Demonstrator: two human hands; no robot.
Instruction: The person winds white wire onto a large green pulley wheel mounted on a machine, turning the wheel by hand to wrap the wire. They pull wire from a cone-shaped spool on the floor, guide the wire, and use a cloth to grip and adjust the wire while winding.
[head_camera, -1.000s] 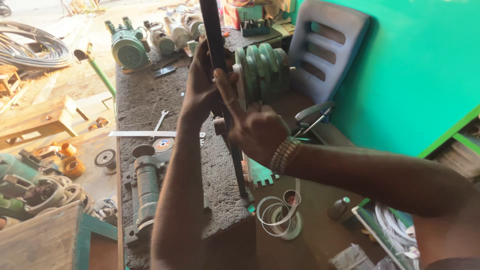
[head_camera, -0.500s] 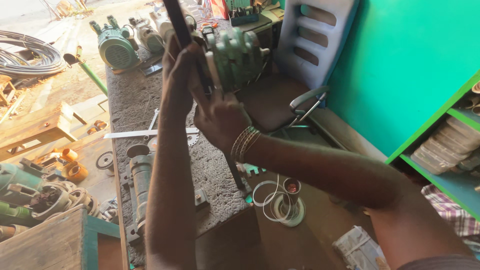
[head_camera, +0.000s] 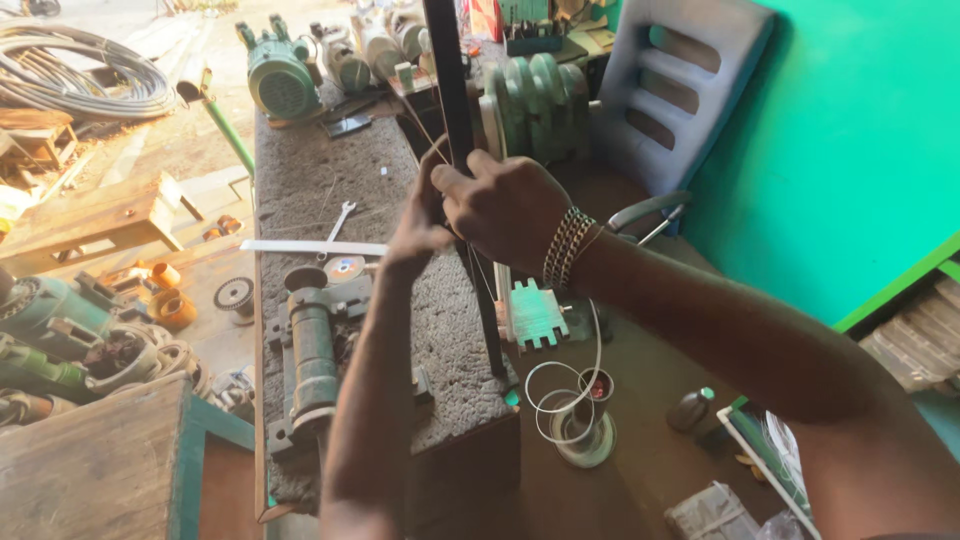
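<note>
A tall black metal bar (head_camera: 455, 90) stands upright at the edge of a grey carpeted workbench (head_camera: 330, 190). My left hand (head_camera: 415, 225) grips the bar from the left at mid height. My right hand (head_camera: 500, 205), with a bead bracelet on the wrist, closes on the bar from the right, just above the left. A thin white wire (head_camera: 565, 395) hangs down from my hands and coils on the floor.
A dark green bench vise (head_camera: 312, 350), a wrench (head_camera: 340, 218) and a flat metal strip (head_camera: 310, 246) lie on the bench. Green motors (head_camera: 280, 75) stand at the far end. A grey plastic chair (head_camera: 665, 100) leans on the green wall. Motor parts (head_camera: 70, 340) lie on the left floor.
My view has shifted and both hands have moved lower in it, still on the bar. The right hand has moved from below the left to just above it.
</note>
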